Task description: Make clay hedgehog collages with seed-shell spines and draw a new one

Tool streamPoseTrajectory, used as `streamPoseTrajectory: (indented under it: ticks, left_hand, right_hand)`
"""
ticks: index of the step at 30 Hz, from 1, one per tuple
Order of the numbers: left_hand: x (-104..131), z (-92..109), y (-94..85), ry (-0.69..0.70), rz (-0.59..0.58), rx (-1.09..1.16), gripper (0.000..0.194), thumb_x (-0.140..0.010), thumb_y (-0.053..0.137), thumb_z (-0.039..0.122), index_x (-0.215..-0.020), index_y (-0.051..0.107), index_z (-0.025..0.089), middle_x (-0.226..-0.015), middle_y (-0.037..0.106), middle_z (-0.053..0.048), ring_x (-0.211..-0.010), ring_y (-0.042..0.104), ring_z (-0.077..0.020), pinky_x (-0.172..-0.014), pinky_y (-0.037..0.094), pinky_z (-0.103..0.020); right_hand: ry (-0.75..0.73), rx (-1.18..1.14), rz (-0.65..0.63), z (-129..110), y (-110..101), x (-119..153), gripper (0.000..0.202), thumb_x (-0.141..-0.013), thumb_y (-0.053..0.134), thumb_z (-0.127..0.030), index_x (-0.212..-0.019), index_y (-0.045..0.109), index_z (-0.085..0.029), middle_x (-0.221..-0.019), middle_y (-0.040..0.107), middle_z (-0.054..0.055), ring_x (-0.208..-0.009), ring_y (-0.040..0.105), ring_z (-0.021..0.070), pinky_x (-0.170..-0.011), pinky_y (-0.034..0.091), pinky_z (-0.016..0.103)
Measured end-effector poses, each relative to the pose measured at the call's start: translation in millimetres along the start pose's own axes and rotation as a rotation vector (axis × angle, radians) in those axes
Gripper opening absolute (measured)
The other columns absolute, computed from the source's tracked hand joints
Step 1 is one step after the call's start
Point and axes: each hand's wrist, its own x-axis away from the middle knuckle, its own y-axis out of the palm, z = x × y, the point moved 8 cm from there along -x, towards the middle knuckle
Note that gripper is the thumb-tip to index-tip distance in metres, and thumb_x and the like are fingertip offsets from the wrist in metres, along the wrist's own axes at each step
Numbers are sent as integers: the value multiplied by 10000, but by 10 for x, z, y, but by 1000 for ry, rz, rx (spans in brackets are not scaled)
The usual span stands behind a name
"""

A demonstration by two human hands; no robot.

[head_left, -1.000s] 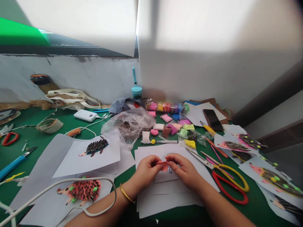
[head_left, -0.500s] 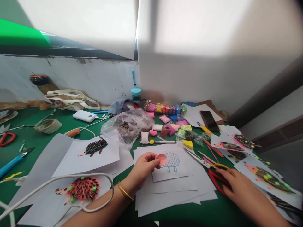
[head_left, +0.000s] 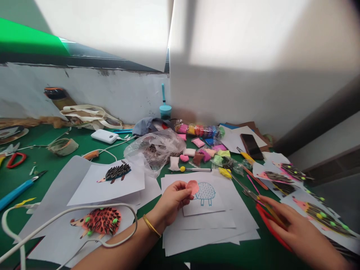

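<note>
My left hand (head_left: 174, 198) pinches a flat, roundish piece of pink modelling clay (head_left: 192, 186) between thumb and fingers. It hovers over the left part of a blue-line hedgehog drawing (head_left: 206, 191) and hides the animal's head. The drawing's white sheet (head_left: 194, 211) tops a loose stack of papers (head_left: 197, 240). At the right, my right hand (head_left: 294, 223) is closed round the handles of a pair of scissors (head_left: 250, 193), one side red, the other yellow. Their blades point up and left, towards a yellow clay packet (head_left: 225, 173).
Bagged clay packets (head_left: 198, 142) and a plastic bag of seeds (head_left: 157, 148) lie behind the papers. Seed-covered hedgehog pictures (head_left: 116, 172) are on both sides. A white cable (head_left: 84, 210) loops over my left forearm. A phone (head_left: 251, 146) and a blue-handled cutter (head_left: 17, 193) lie farther out.
My right hand has closed round the scissors' handles, and the scissors have turned, their blades now steeper. My left hand still holds the pink clay over the drawing. The whole view has shifted slightly.
</note>
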Motion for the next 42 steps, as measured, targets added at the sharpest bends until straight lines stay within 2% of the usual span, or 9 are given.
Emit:
streamPoseTrajectory:
  ticks: [3, 6, 12, 16, 22, 27, 30, 37, 42]
  left_hand:
    - [42, 7, 64, -22, 3, 64, 320, -665, 793, 250, -838, 541, 156, -744, 635, -5, -694, 604, -83, -632, 416, -180]
    - [89, 40, 136, -22, -8, 120, 332, -653, 805, 248, -833, 541, 156, -738, 630, -3, -689, 600, -79, -631, 420, -173]
    - [109, 98, 217, 26, -40, 177, 299, -674, 797, 240, -820, 552, 148, -749, 632, -8, -692, 591, -73, -667, 433, -179]
    - [95, 80, 287, 36, -87, 130, 247, -689, 779, 218, -773, 561, 139, -738, 637, -17, -672, 582, -74, -645, 416, -180]
    - [77, 47, 334, 27, -108, 89, 212, -687, 768, 212, -753, 580, 139, -736, 642, -23, -668, 598, -91, -621, 400, -191]
    - [80, 44, 315, 0, -102, 65, 235, -683, 784, 240, -757, 590, 132, -785, 644, -30, -653, 588, -76, -612, 392, -182]
    - [82, 35, 270, -17, -98, 34, 254, -687, 789, 258, -775, 584, 137, -818, 648, -33, -660, 586, -72, -616, 391, -181]
    - [-1, 81, 14, 15, -54, -56, 278, -741, 759, 365, -855, 626, 149, -846, 644, -27, -673, 554, -57, -595, 372, -164]
    - [-93, 88, -182, 26, 47, -47, 305, -697, 791, 369, -829, 620, 154, -841, 630, -29, -759, 574, -95, -668, 438, -196]
  right_hand:
    - [76, -326, -182, -247, 149, 39, 631, -805, 602, -525, -1392, 505, -314, -1379, 570, 93, -1210, 572, 336, -905, 537, 368]
    - [157, -531, -344, -526, 364, 114, 688, -806, 576, -588, -1406, 494, -261, -1307, 622, 109, -1173, 593, 335, -917, 531, 364]
    - [39, -699, -599, -993, 602, 233, 1018, -644, 661, -716, -1477, 376, -205, -1423, 494, 148, -1240, 508, 394, -1033, 431, 451]
    - [44, -722, -641, -1003, 666, 209, 1009, -650, 650, -731, -1473, 377, -217, -1492, 404, 147, -1316, 428, 398, -1071, 379, 466]
    - [33, -692, -596, -1019, 663, 107, 893, -640, 683, -678, -1383, 515, -211, -1293, 589, 144, -1143, 568, 374, -966, 474, 440]
    - [-27, -649, -588, -1142, 613, 19, 603, -729, 669, -548, -1256, 639, -254, -1040, 716, 66, -972, 646, 315, -853, 529, 374]
    - [-1, -517, -523, -956, 567, -45, 530, -760, 663, -493, -1238, 645, -265, -1164, 696, 56, -1091, 622, 308, -921, 508, 348]
    - [65, 80, -231, 206, 429, -208, 543, -818, 549, -427, -1339, 555, -275, -1292, 633, 82, -1107, 633, 300, -883, 536, 385]
    - [-106, 317, -142, 314, 313, -255, 456, -814, 524, -324, -1257, 627, -299, -1153, 696, 82, -960, 674, 302, -855, 525, 440]
